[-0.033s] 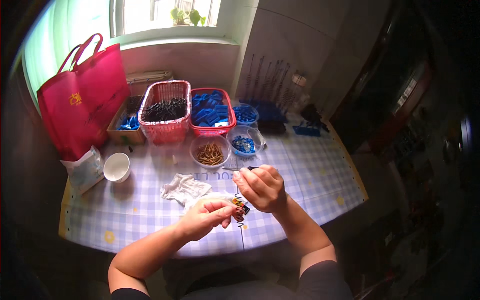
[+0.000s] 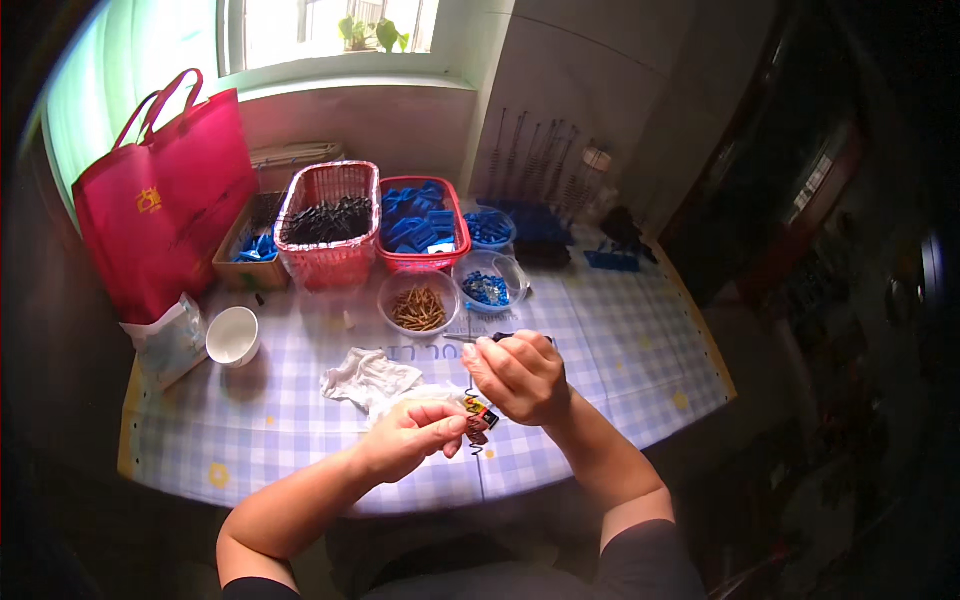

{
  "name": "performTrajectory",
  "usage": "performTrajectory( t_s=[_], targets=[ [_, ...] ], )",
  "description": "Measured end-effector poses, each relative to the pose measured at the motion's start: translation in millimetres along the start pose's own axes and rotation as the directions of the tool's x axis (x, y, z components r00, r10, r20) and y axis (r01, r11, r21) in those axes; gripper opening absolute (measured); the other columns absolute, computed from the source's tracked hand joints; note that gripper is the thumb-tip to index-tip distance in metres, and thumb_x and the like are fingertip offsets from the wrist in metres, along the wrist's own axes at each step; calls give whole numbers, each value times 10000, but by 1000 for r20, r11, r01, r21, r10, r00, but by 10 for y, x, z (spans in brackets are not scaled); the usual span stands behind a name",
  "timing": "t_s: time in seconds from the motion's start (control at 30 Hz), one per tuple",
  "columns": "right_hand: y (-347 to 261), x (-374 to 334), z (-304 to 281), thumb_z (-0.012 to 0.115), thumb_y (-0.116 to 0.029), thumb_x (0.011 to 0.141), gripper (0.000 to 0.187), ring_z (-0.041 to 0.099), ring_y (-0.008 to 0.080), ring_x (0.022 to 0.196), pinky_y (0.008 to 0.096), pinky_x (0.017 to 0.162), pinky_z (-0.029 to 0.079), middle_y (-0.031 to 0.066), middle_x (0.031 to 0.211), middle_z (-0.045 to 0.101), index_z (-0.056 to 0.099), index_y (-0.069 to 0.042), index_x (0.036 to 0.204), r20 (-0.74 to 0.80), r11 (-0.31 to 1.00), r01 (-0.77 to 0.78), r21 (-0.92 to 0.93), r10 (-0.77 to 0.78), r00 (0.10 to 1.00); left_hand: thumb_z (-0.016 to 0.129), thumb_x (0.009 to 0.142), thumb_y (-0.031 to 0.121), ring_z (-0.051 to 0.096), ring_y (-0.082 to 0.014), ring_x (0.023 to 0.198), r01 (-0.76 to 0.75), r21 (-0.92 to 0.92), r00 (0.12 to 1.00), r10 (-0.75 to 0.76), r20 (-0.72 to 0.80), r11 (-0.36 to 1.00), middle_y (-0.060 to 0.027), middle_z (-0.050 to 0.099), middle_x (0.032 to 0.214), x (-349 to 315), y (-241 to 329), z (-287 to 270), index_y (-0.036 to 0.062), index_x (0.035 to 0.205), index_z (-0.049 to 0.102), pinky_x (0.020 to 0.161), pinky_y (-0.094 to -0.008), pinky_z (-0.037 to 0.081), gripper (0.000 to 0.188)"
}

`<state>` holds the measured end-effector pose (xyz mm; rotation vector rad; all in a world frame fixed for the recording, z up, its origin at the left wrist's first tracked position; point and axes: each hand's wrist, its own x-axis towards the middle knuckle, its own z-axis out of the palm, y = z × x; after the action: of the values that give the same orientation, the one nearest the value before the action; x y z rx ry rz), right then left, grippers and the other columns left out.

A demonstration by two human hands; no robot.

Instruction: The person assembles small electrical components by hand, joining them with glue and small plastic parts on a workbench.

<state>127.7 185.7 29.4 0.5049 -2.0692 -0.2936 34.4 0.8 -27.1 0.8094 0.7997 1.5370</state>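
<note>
My left hand (image 2: pixel 415 438) is closed, thumb and forefinger pinching a dark coiled wire spring (image 2: pixel 476 437) that stands roughly upright over the table. Against the coil shows a small black, red and yellow piece (image 2: pixel 488 414); whether it is fixed to the spring I cannot tell. Just above and to the right, my right hand (image 2: pixel 524 380) is closed round a thin tool like a screwdriver (image 2: pixel 463 338). Its metal shaft points left and its dark handle lies mostly inside the fist. The spring's upper end reaches up beside the right fingers.
A checked cloth covers the table (image 2: pixel 640 375). Ahead stand a bowl of brass-coloured pins (image 2: pixel 419 310), a bowl of small blue parts (image 2: pixel 487 289), a red basket of blue pieces (image 2: pixel 420 225) and a basket of black parts (image 2: pixel 330 220). A white cloth (image 2: pixel 370 378) and white bowl (image 2: pixel 234 337) lie left.
The spring has shifted very slightly left. Both hands keep nearly the same place and grip.
</note>
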Motion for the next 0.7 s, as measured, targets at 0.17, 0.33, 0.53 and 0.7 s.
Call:
performTrajectory(
  t_s=[0.17, 0.33, 0.53, 0.7],
  targets=[
    [-2, 9, 52, 654, -106, 756, 183, 560, 159, 713, 306, 669, 476, 55, 851, 622, 696, -42, 922, 70, 998, 56, -21, -55, 996, 656, 888, 161, 569, -132, 774, 43, -15, 997, -44, -61, 999, -163, 663, 1002, -30, 18, 55, -33, 1053, 636, 717, -262, 459, 256],
    [145, -4, -80, 662, -97, 756, 246, 553, 167, 696, 318, 672, 454, 58, 875, 631, 676, -66, 1000, 74, 998, -35, 54, 31, 997, 646, 908, 158, 611, -103, 836, 78, 40, 988, -72, -134, 996, -80, 685, 950, 4, 5, 35, 3, 1054, 658, 692, -228, 461, 214],
    [906, -556, -49, 706, -143, 768, 134, 599, 293, 713, 401, 637, 471, 105, 776, 615, 640, -58, 848, 163, 820, -571, -52, 571, 805, 649, 906, 168, 587, -69, 758, 62, 70, 931, -32, -363, 996, -75, 681, 899, 41, 51, -48, -4, 1115, 646, 635, -188, 444, 271],
    [1573, -1103, 396, 707, -190, 775, 198, 635, 305, 874, 428, 729, 501, 129, 898, 645, 664, -56, 915, 460, 393, -917, -69, 828, 321, 640, 909, 155, 563, -74, 698, 4, 43, 923, 13, -384, 999, -77, 677, 863, 78, 75, -40, -19, 1094, 645, 627, -197, 447, 255]
  ],
)
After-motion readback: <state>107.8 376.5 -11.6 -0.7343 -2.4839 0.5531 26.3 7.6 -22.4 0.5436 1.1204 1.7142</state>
